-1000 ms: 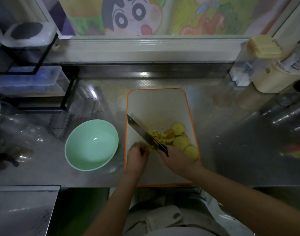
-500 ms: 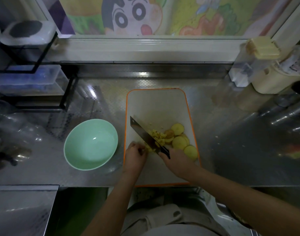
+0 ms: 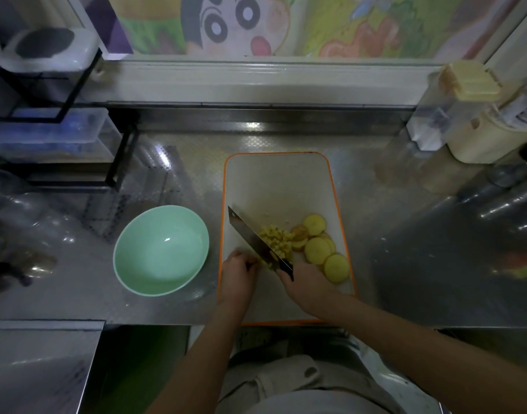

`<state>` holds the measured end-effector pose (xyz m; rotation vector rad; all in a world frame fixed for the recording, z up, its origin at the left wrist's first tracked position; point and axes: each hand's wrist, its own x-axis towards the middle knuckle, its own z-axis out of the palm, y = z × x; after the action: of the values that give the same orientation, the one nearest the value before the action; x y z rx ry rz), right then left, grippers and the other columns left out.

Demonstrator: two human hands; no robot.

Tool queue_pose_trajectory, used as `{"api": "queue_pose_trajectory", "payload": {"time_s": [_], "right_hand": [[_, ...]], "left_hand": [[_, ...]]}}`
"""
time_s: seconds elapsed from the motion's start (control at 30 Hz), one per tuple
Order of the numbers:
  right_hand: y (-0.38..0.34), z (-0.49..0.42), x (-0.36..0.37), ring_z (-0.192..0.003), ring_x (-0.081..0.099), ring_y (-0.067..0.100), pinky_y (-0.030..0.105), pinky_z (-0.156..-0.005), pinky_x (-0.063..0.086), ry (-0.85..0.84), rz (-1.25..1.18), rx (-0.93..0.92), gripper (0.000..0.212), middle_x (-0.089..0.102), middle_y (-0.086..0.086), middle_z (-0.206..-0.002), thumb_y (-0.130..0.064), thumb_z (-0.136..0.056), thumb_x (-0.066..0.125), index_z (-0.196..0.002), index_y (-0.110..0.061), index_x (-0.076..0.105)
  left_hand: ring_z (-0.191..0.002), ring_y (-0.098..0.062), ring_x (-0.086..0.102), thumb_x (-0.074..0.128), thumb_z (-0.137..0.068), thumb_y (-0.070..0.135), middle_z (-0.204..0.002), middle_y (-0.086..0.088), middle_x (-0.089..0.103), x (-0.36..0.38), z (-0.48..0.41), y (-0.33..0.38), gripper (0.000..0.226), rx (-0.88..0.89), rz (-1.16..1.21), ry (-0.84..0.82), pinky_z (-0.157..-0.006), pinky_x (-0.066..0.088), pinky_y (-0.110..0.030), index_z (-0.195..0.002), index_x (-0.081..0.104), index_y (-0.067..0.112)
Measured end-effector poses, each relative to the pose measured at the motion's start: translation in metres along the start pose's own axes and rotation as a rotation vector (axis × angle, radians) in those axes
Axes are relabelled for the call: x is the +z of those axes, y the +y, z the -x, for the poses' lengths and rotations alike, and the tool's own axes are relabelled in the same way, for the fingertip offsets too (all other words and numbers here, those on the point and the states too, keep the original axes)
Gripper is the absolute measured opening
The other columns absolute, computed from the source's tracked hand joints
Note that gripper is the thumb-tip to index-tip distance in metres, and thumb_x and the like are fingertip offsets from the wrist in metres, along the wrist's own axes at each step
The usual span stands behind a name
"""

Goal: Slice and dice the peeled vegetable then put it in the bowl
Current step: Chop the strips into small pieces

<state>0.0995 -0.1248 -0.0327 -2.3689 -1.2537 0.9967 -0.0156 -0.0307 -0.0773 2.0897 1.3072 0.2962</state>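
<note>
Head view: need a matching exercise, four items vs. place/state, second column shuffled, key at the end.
Items
1. bowl
2. knife
3. round slices
4. diced pieces

Place or state
A. gripped by the right hand
B. overlapping near the cutting board's right edge
C. empty, on the counter left of the cutting board
D. heaped just right of the knife

Pairs: 1-C, 2-A, 3-B, 4-D
</note>
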Motion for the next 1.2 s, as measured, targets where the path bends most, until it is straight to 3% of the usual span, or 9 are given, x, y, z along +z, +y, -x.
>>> {"api": "queue_pose_trajectory", "payload": {"time_s": [0.07, 0.17, 0.3, 0.43, 0.53, 0.6, 0.7, 1.0, 1.2], "right_hand": [[-0.003, -0.002, 0.0, -0.071, 0.058, 0.026, 0.02, -0.043, 0.027, 0.019, 0.049, -0.014, 0.039, 0.06, 0.014, -0.081, -0.037, -0.098, 0.044, -0.063, -0.022, 0.036], [-0.005, -0.004, 0.003, -0.085, 0.062, 0.031, 0.024, -0.056, 0.041, -0.036, 0.074, -0.011, 0.037, 0.06, 0.015, -0.087, -0.037, -0.099, 0.038, -0.067, -0.019, 0.039], [-0.002, -0.006, 0.009, -0.089, 0.062, 0.029, 0.026, -0.058, 0.033, 0.018, 0.051, -0.003, 0.028, 0.064, 0.016, -0.099, -0.032, -0.099, 0.041, -0.094, -0.009, 0.055], [-0.001, -0.005, 0.014, -0.097, 0.06, 0.027, 0.026, -0.065, 0.033, 0.027, 0.156, -0.025, 0.034, 0.061, 0.015, -0.108, -0.034, -0.1, 0.039, -0.106, -0.005, 0.056], [0.001, -0.005, 0.009, -0.083, 0.06, 0.024, 0.023, -0.059, 0.033, 0.002, 0.091, -0.055, 0.026, 0.062, 0.013, -0.094, -0.033, -0.1, 0.04, -0.091, -0.012, 0.054], [0.004, -0.008, 0.003, -0.055, 0.048, 0.014, 0.02, -0.045, 0.026, -0.016, 0.059, -0.06, 0.033, 0.05, 0.002, -0.066, -0.033, -0.1, 0.042, -0.069, -0.02, 0.039], [0.007, -0.013, 0.0, -0.046, 0.031, 0.006, 0.019, -0.04, 0.02, -0.022, 0.016, -0.057, 0.042, 0.034, -0.005, -0.056, -0.032, -0.099, 0.045, -0.061, -0.023, 0.028], [0.017, -0.016, -0.005, -0.049, 0.037, 0.009, 0.022, -0.045, 0.025, -0.01, -0.124, -0.118, 0.029, 0.04, -0.006, -0.058, -0.03, -0.099, 0.045, -0.074, -0.015, 0.048], [0.016, -0.005, -0.002, -0.052, 0.044, 0.014, 0.027, -0.047, 0.032, 0.031, -0.087, -0.117, 0.037, 0.053, 0.006, -0.068, -0.035, -0.098, 0.046, -0.093, 0.0, 0.057]], "left_hand": [[-0.087, -0.023, 0.058, 0.059, -0.083, 0.003, -0.097, -0.012, 0.064, -0.001, 0.0, 0.001, 0.016, -0.004, 0.0, -0.002, -0.069, 0.029, -0.012, -0.092, 0.072, 0.004], [-0.085, -0.025, 0.059, 0.06, -0.083, 0.003, -0.095, -0.013, 0.064, -0.001, 0.0, 0.001, 0.015, -0.018, 0.012, -0.005, -0.069, 0.033, -0.017, -0.09, 0.073, 0.004], [-0.084, -0.026, 0.059, 0.06, -0.082, 0.003, -0.094, -0.013, 0.064, 0.0, 0.0, 0.001, 0.013, -0.022, 0.025, -0.011, -0.069, 0.035, -0.02, -0.087, 0.073, 0.003], [-0.086, -0.026, 0.06, 0.061, -0.082, 0.005, -0.097, -0.013, 0.064, 0.002, 0.0, 0.0, 0.014, -0.015, 0.02, -0.019, -0.073, 0.041, -0.026, -0.089, 0.072, 0.004], [-0.086, -0.026, 0.06, 0.06, -0.082, 0.005, -0.096, -0.012, 0.065, 0.001, 0.0, 0.001, 0.015, -0.009, 0.013, -0.012, -0.07, 0.038, -0.023, -0.09, 0.073, 0.005], [-0.084, -0.026, 0.059, 0.06, -0.082, 0.004, -0.092, -0.012, 0.064, 0.001, 0.001, 0.002, 0.015, 0.005, -0.012, -0.012, -0.065, 0.031, -0.019, -0.088, 0.073, 0.005], [-0.085, -0.025, 0.059, 0.059, -0.082, 0.003, -0.094, -0.011, 0.064, -0.001, 0.002, 0.002, 0.016, 0.017, -0.02, -0.004, -0.067, 0.03, -0.017, -0.089, 0.073, 0.005], [-0.083, -0.023, 0.058, 0.068, -0.081, 0.014, -0.095, -0.01, 0.063, -0.002, 0.008, -0.006, 0.017, 0.028, 0.027, 0.047, -0.068, 0.028, -0.011, -0.095, 0.069, 0.005], [-0.076, -0.023, 0.055, 0.065, -0.077, 0.004, -0.084, -0.013, 0.06, -0.003, 0.009, -0.009, 0.004, -0.001, 0.016, 0.026, -0.064, 0.028, -0.013, -0.076, 0.069, 0.003]]}}
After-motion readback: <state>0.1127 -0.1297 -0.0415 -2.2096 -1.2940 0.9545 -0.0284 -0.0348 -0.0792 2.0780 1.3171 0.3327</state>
